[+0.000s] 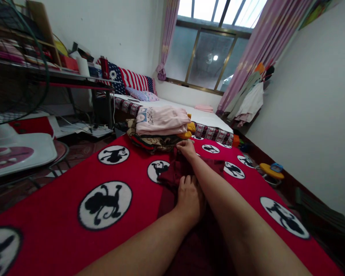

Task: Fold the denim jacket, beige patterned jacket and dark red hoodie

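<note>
A dark red garment [175,170] lies spread on the red blanket [143,207], its lower part running back toward me beneath my forearms. My right hand [186,148] is closed in a pinch on the garment's far end, close to a folded stack. Nearer to me, my left hand [189,195] is pressed against the same cloth with its fingers bent and together; the fingertips are partly hidden. My right forearm passes just beside the left hand. Topping the stack is a pale pink printed shirt [163,119], over a brown patterned garment [161,143], with yellow cloth [189,128] at its right side.
Behind the blanket stands another bed [172,103] with a white sheet. A cluttered desk [74,76] is on the left, with a white plastic seat [25,149] and a fan [17,61] nearby. A yellow stool [271,171] stands by the right wall.
</note>
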`<state>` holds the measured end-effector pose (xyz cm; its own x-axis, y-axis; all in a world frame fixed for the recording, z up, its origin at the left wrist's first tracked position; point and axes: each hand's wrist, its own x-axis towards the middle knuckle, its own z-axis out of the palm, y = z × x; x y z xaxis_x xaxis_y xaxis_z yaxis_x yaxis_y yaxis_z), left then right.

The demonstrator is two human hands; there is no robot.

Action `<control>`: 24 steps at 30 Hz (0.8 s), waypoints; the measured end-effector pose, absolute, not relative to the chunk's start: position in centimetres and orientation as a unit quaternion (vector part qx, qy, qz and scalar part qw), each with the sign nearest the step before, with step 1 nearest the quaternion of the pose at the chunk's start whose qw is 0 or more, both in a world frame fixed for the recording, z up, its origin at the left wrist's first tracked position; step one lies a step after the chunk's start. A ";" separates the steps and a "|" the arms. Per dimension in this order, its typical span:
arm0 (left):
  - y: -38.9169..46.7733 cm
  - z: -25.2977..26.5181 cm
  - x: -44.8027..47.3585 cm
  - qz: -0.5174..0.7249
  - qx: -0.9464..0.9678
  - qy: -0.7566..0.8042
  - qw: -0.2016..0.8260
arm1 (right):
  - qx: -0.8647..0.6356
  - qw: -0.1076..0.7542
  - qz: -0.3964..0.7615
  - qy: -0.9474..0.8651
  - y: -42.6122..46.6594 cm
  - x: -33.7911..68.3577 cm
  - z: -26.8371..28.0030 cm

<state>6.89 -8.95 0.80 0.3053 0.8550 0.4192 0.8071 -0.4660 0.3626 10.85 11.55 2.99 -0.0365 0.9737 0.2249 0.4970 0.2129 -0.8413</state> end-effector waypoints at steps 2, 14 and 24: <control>-8.7 0.5 7.1 0.284 0.807 0.515 0.049 | -0.540 0.430 0.317 -0.650 12.0 10.6 2.7; -7.8 0.3 6.2 0.349 0.770 0.530 0.074 | -0.443 0.467 0.265 -0.718 3.9 16.4 2.3; -5.9 -0.2 4.1 0.560 0.679 0.443 0.173 | -0.456 0.311 0.012 -0.834 -12.3 29.7 0.0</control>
